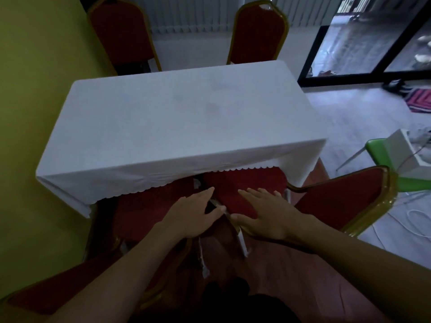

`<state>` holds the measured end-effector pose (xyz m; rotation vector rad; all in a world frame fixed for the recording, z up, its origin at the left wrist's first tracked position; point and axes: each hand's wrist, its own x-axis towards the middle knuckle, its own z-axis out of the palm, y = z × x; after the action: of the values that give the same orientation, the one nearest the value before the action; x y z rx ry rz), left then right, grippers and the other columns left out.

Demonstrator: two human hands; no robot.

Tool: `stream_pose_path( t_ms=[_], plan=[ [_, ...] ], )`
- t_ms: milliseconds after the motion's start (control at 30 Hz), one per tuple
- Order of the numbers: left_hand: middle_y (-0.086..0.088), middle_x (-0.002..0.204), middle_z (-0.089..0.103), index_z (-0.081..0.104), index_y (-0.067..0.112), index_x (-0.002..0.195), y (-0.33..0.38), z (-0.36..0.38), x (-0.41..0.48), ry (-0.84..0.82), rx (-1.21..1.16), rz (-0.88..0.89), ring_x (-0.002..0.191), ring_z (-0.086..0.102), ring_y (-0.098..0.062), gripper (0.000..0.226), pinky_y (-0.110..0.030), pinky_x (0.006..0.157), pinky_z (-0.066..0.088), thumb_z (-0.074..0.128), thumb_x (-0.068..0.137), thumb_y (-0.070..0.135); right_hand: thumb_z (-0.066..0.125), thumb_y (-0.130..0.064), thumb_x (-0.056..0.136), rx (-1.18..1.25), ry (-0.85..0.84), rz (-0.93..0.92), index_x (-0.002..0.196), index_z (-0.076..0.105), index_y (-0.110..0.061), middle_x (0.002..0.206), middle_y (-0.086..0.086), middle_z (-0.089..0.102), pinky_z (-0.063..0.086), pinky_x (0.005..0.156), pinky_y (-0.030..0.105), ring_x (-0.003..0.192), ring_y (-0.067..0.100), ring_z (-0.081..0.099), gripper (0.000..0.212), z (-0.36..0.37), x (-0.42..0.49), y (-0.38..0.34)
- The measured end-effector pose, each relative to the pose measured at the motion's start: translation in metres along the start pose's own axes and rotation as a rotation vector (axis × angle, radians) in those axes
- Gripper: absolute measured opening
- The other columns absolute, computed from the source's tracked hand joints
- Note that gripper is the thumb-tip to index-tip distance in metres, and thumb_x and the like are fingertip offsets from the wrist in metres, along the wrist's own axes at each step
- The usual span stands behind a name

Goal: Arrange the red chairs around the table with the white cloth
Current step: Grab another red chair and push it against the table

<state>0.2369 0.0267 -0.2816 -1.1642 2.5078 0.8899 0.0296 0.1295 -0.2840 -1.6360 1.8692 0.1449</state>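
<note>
The table with the white cloth (pixel 177 122) fills the middle of the head view. Two red chairs with gold frames stand at its far side, one at the left (pixel 121 31) and one at the right (pixel 258 31). On the near side two more red chairs are tucked under the cloth's scalloped edge, a left one (pixel 140 210) and a right one (pixel 242 185), whose backrest (pixel 342 199) leans off to the right. My left hand (pixel 196 213) rests flat, fingers spread, over the gap between the two seats. My right hand (pixel 263 213) lies flat on the right seat's near edge.
A yellow-green wall (pixel 35 89) runs close along the table's left side. A green chair (pixel 382 148) carrying a white box (pixel 410 157) stands at the right. Glass doors with black frames (pixel 312 57) and a striped mat (pixel 419 101) lie far right. White cables trail across the floor.
</note>
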Motion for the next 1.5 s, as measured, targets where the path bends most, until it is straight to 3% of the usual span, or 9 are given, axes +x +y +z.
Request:
stream_pose_path(
  t_ms=[300,733,833,900,1000,1100,1233,1400,1500],
  plan=[
    [0.005,0.163,0.022,0.015,0.027,0.159,0.056,0.023,0.027,-0.065,-0.004,0.041,0.145,0.031,-0.018,0.081,-0.036,0.117,0.027,0.035,0.094,0.071,0.018,-0.089,0.083,0.024,0.019,0.004,0.161,0.006,-0.033,0.169,0.000,0.008,0.004,0.123,0.057,0.155,0.027,0.004,0.096,-0.011,-0.027,0.057],
    [0.006,0.163,0.020,0.014,0.025,0.159,0.220,0.106,0.089,-0.056,-0.155,-0.033,0.147,0.024,-0.013,0.079,-0.032,0.119,0.022,0.031,0.096,0.069,0.018,-0.091,0.083,-0.229,-0.079,-0.158,0.161,0.007,-0.031,0.168,0.002,0.014,0.009,0.122,0.053,0.154,0.027,0.012,0.099,-0.050,-0.044,0.245],
    [0.010,0.161,0.024,0.018,0.029,0.158,0.252,0.137,0.097,-0.108,-0.270,-0.056,0.145,0.027,-0.012,0.076,-0.026,0.115,0.020,0.030,0.095,0.070,0.022,-0.095,0.078,-0.286,-0.110,-0.225,0.160,0.014,-0.034,0.166,-0.001,0.025,0.021,0.121,0.051,0.151,0.024,0.024,0.102,-0.060,-0.048,0.278],
    [0.008,0.162,0.025,0.020,0.032,0.157,0.269,0.156,0.099,-0.159,-0.385,-0.102,0.145,0.029,-0.012,0.088,-0.033,0.119,0.023,0.028,0.085,0.083,0.025,-0.098,0.075,-0.295,-0.124,-0.299,0.156,0.026,-0.037,0.157,-0.007,0.042,0.033,0.117,0.048,0.143,0.019,0.040,0.102,-0.070,-0.049,0.296],
    [0.007,0.161,0.026,0.017,0.029,0.158,0.282,0.168,0.101,-0.171,-0.409,-0.109,0.143,0.032,-0.012,0.113,-0.035,0.116,0.029,0.038,0.068,0.095,0.032,-0.100,0.068,-0.386,-0.168,-0.398,0.146,0.042,-0.041,0.132,-0.015,0.061,0.044,0.100,0.030,0.120,0.010,0.059,0.098,-0.088,-0.052,0.317],
    [0.007,0.161,0.024,0.012,0.027,0.159,0.279,0.171,0.100,-0.169,-0.337,-0.100,0.144,0.029,-0.013,0.105,-0.038,0.118,0.025,0.060,0.078,0.075,0.045,-0.096,0.064,-0.461,-0.207,-0.480,0.134,0.051,-0.045,0.116,-0.022,0.065,0.049,0.088,0.030,0.103,0.004,0.061,0.087,-0.096,-0.044,0.330],
    [-0.001,0.150,0.044,0.019,0.020,0.158,0.274,0.182,0.097,-0.094,-0.284,-0.132,0.132,0.047,-0.020,0.075,-0.027,0.108,0.034,0.057,0.093,0.020,0.063,-0.051,0.078,-0.419,-0.196,-0.572,0.108,0.058,-0.046,0.088,-0.025,0.062,0.046,0.067,0.027,0.079,0.000,0.059,0.031,-0.091,-0.031,0.333],
    [-0.002,0.142,0.054,0.018,0.024,0.159,0.277,0.178,0.095,-0.088,-0.243,-0.121,0.121,0.056,-0.022,0.073,-0.029,0.103,0.041,0.050,0.094,0.009,0.054,-0.041,0.080,-0.387,-0.141,-0.615,0.118,0.059,-0.053,0.083,-0.026,0.064,0.036,0.058,0.019,0.074,-0.001,0.057,0.040,-0.083,-0.035,0.340],
    [-0.003,0.131,0.062,0.020,0.024,0.158,0.275,0.179,0.087,-0.113,-0.279,-0.112,0.112,0.059,-0.020,0.072,-0.027,0.100,0.040,0.051,0.095,0.008,0.049,-0.043,0.079,-0.357,-0.155,-0.636,0.117,0.060,-0.052,0.084,-0.024,0.066,0.043,0.061,0.021,0.075,0.000,0.060,0.041,-0.074,-0.041,0.339]
  ],
)
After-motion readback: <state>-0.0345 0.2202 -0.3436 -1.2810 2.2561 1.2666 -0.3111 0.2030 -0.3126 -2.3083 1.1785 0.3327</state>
